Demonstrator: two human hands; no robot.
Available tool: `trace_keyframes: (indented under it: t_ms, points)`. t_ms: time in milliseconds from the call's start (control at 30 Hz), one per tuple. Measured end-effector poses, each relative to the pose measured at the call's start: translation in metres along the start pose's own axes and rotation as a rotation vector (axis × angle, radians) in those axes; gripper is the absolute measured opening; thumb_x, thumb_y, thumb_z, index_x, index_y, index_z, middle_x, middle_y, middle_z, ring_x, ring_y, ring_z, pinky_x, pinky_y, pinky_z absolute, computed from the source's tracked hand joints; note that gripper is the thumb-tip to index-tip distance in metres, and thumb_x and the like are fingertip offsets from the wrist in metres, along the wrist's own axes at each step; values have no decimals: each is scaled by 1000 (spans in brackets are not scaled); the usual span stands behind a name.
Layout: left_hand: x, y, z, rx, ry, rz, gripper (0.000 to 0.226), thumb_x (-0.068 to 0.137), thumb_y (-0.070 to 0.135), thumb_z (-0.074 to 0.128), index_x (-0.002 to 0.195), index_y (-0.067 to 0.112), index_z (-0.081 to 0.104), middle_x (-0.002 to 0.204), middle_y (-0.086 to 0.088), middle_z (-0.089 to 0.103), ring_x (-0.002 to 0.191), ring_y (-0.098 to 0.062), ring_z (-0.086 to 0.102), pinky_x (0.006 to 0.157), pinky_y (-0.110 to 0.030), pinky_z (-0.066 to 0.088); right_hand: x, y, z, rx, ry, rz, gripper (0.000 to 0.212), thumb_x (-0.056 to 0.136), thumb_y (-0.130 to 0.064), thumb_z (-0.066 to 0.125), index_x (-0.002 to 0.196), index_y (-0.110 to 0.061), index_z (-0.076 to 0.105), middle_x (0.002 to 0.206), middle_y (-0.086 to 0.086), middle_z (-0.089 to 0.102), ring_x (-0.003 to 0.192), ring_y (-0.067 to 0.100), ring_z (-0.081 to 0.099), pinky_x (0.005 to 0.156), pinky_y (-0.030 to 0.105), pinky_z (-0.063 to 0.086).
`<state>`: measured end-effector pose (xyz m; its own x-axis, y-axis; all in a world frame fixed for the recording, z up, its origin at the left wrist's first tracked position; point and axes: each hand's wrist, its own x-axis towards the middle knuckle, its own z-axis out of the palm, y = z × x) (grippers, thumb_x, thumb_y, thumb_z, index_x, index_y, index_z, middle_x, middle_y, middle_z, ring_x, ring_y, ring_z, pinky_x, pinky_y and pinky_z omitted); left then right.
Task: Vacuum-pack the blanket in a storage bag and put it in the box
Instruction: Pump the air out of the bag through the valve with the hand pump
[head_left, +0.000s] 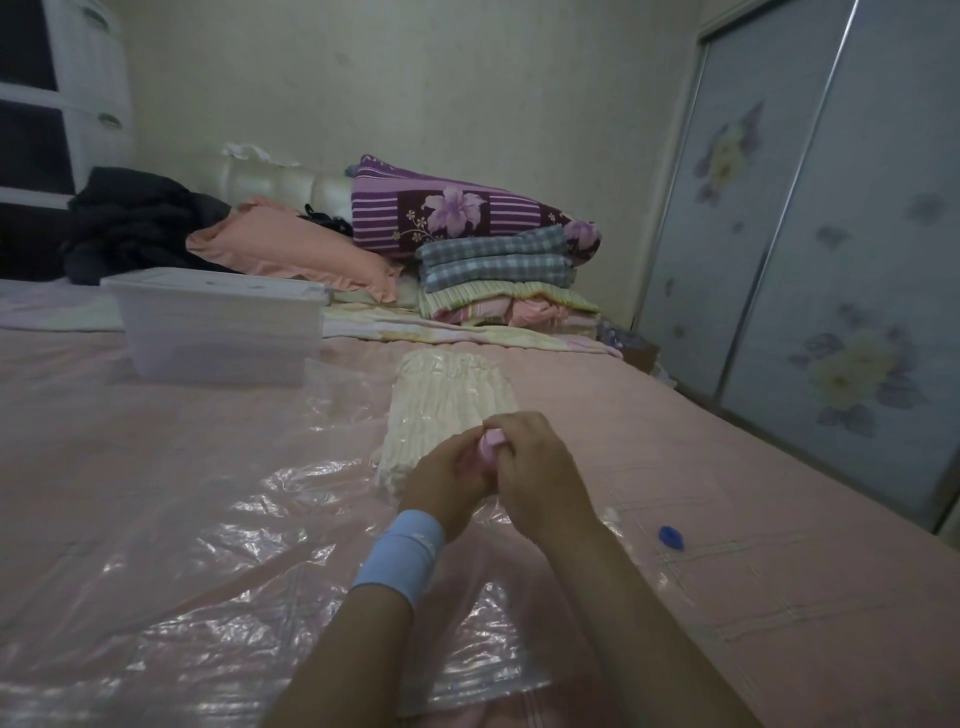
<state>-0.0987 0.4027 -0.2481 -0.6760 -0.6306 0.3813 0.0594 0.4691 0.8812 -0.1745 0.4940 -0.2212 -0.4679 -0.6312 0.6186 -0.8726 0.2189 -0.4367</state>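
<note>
Storage box (218, 322), clear plastic, lid on top, far left on pink bedspread (727, 467). Storage bag (182, 519) spread flat and crinkled over bedspread, reaching centre. Cream blanket (447, 400) inside bag, drawn into tight ridges, right of box, apart from it. Left hand (447, 478), blue wristband (400, 556), curled round small pink piece (491, 447); right hand (535, 467) pinching same piece. Blue clip (671, 538) on bedspread, right.
</note>
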Motion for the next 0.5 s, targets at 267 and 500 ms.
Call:
trace_keyframes:
  t_ms: [267,500]
  points:
    - [-1,4,-5,-45,-8,16,35,83,6,71,109,29,64,98,7,66,68,18,60,56,-2,44,26,-33,-61,18,647,-305,31,101,-14,43,116,-4,68,105,9,65,95,17,61,84,23,53]
    - [-1,0,0,31,5,17,34,80,19,70,90,51,63,85,18,70,75,7,63,69,-16,53,4,-2,-8,51,179,-50,40,94,-27,37,115,-13,69,109,3,61,96,17,60,85,38,55]
